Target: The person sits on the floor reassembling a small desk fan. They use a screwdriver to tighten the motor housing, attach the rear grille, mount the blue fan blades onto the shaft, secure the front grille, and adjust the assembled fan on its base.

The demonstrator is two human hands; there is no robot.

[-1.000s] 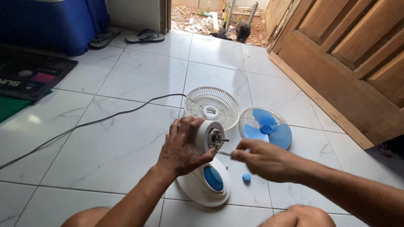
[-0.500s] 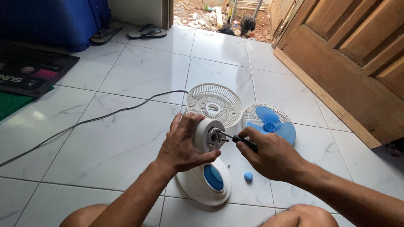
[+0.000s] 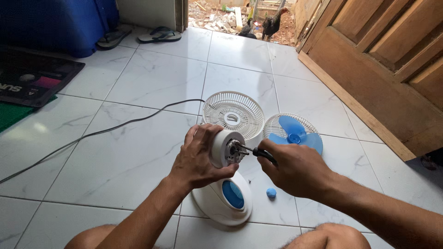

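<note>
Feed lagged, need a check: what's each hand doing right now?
Left hand: closed around the fan motor.
Right hand: closed on a screwdriver, tip at the motor's face.

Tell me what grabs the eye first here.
At centre, the left hand grips a white fan motor while the right hand holds a screwdriver to its face. Behind them on the tiles lie a white grille and a blue blade. A chicken stands outside the doorway.
</note>
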